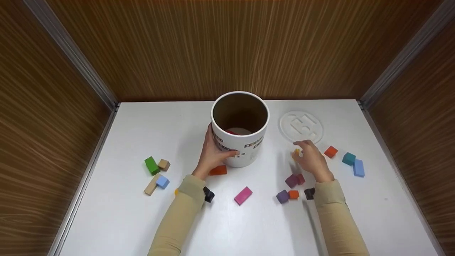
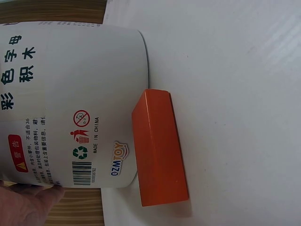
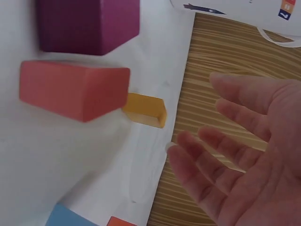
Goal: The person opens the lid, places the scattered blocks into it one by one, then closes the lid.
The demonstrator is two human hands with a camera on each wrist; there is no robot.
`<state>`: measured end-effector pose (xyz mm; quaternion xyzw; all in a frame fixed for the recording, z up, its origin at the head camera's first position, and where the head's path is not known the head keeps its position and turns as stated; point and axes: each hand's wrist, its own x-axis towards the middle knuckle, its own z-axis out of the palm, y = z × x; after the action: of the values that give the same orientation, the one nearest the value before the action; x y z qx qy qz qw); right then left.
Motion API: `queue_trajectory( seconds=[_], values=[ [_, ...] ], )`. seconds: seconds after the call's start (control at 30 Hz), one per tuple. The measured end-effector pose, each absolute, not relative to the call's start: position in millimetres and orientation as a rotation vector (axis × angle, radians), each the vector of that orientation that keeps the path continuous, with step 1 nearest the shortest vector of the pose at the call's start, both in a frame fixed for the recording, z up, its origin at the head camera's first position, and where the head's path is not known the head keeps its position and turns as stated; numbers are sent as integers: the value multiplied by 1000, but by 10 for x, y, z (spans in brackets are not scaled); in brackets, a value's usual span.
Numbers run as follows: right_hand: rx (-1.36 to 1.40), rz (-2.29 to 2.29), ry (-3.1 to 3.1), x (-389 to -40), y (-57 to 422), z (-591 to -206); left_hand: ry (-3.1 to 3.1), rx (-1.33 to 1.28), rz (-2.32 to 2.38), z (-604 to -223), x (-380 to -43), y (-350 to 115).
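Note:
A white cylindrical tub (image 1: 241, 156) with printed letters stands open-topped near the back of the table. My left hand (image 1: 210, 154) grips its left side, thumb across the front and the other fingers partly hidden behind it. Something red (image 1: 231, 132) shows at the tub's bottom. An orange block (image 2: 160, 150) lies against the tub's base, below the left hand. My right hand (image 1: 311, 160) hovers over the right part of the table, fingers spread and holding nothing in the right wrist view. Closest to it is a yellow block (image 3: 146, 110).
A clear round lid (image 1: 301, 126) lies right of the tub. Purple, red and orange blocks (image 1: 293, 194) sit near the right wrist, with teal (image 1: 349, 158) and blue ones farther right. Green (image 1: 152, 165) and wooden blocks are at left; a pink block (image 1: 243, 195) lies in front.

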<state>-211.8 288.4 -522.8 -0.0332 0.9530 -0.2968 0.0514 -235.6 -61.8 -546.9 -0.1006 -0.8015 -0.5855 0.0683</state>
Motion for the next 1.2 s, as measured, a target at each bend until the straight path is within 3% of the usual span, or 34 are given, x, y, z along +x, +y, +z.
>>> queue_trajectory(
  seconds=[0.63,0.9,1.2],
  values=[
    [-40,-741,2715,-2260,2802,-5393,-2395,-338,-1752,-5475,-2365,-618],
    [36,-800,2687,-2242,2825,-5326,-2386,-336,-1779,-5480,-2362,-616],
    [-149,-995,2838,-2177,2776,-5064,-2375,-352,-1786,-5479,-2365,-611]
  ],
)
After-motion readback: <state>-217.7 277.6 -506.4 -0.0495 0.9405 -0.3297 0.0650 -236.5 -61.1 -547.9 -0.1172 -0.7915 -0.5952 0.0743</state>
